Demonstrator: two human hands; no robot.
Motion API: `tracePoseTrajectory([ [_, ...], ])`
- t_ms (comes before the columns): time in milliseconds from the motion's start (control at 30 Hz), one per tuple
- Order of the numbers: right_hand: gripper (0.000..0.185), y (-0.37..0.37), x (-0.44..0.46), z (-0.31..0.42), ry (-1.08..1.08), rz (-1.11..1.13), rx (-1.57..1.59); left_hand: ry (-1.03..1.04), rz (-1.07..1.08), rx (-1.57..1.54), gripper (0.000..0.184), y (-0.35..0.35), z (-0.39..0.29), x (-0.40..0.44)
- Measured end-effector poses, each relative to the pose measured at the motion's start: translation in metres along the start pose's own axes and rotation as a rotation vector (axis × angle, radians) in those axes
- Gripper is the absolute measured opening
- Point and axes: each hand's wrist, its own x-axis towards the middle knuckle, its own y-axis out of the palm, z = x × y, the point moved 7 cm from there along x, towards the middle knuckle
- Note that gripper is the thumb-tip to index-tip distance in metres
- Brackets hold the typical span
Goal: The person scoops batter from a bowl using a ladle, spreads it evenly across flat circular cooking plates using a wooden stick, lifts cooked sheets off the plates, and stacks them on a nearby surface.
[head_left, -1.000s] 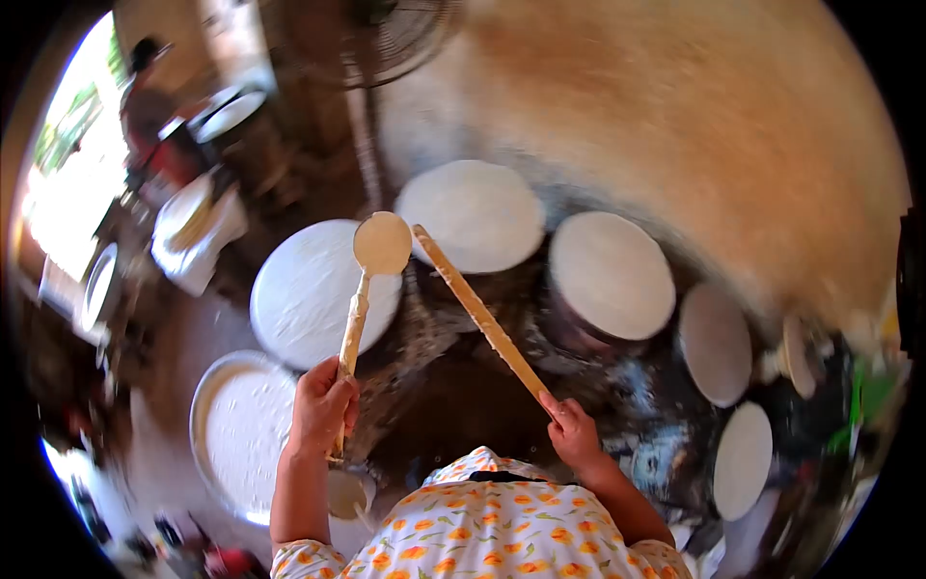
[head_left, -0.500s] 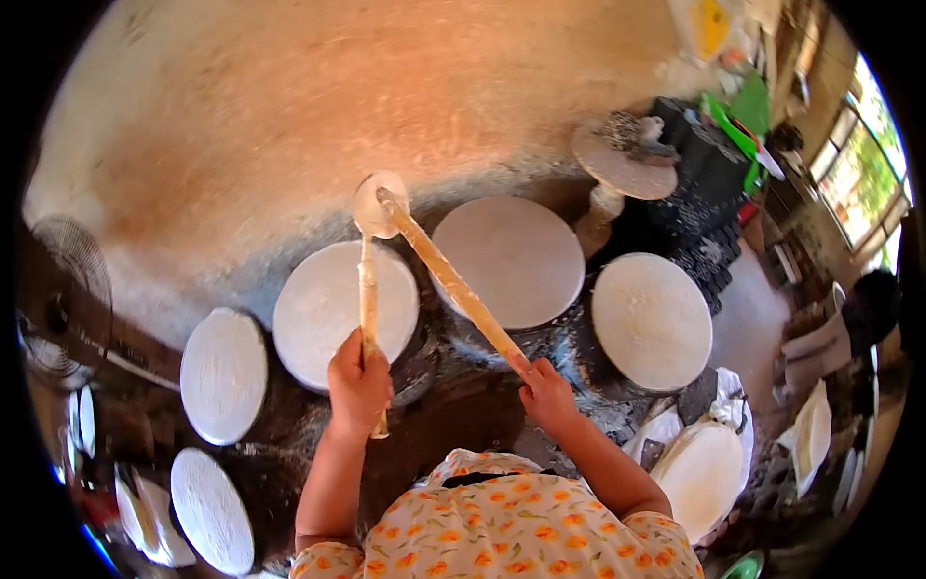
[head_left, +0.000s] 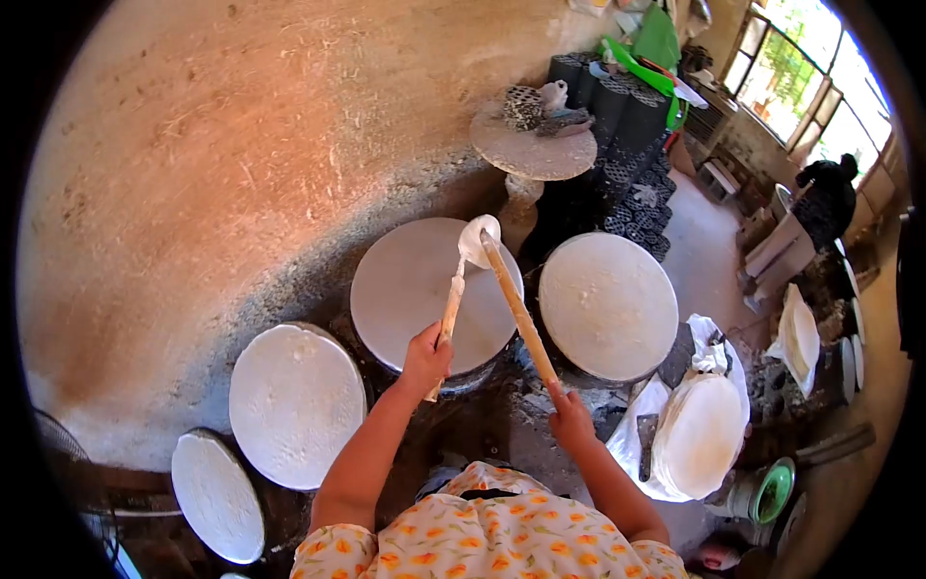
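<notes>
My left hand (head_left: 426,361) is closed round the short wooden handle of a ladle (head_left: 475,243), whose round head is coated white. In my right hand (head_left: 572,421) is a long wooden stick (head_left: 524,318), its far end meeting the ladle's head. Both tools are above a large, smooth, round pale surface (head_left: 405,289). To its right is a round white disc (head_left: 610,307) with a bumpy face. Another white disc (head_left: 299,405) lies to the left, nearest my left forearm.
Thin round sheets (head_left: 699,434) lie stacked on white plastic at the right. Behind stand a round pedestal (head_left: 535,150) and dark perforated cylinders (head_left: 617,116). A person (head_left: 825,198) is at the far right. A green basin (head_left: 772,492) sits lower right; a fan (head_left: 60,434) is at left.
My view has turned to the right. Both hands, still holding the ladle and stick, have shifted right from between two round surfaces to over the large smooth one.
</notes>
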Motion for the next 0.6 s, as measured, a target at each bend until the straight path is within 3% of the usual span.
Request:
tracePoseTrajectory([
  [67,0.071,0.002,-0.008,0.005,0.066,0.001,-0.047,0.127,0.01,0.288,0.031,-0.01,0.008,0.019],
  [100,0.071,0.004,-0.012,0.007,0.114,0.015,-0.086,0.405,-0.072,0.63,0.038,-0.019,0.008,0.027],
  [133,0.071,0.005,-0.017,0.012,0.128,0.01,-0.095,0.408,-0.06,0.618,0.038,-0.028,0.008,0.029],
  [200,0.072,0.004,-0.022,0.021,0.139,-0.063,-0.096,0.515,-0.073,0.979,0.044,-0.037,-0.005,0.036],
  [233,0.072,0.004,-0.024,0.022,0.133,-0.095,-0.049,0.413,0.006,1.062,0.049,-0.039,-0.019,0.036],
  [367,0.07,0.0,-0.03,0.03,0.132,-0.154,-0.013,0.61,-0.003,1.247,0.051,-0.054,-0.054,0.034],
  [600,0.066,0.003,-0.035,0.031,0.076,-0.223,0.123,0.683,-0.158,1.341,0.051,-0.074,-0.128,0.024],
])
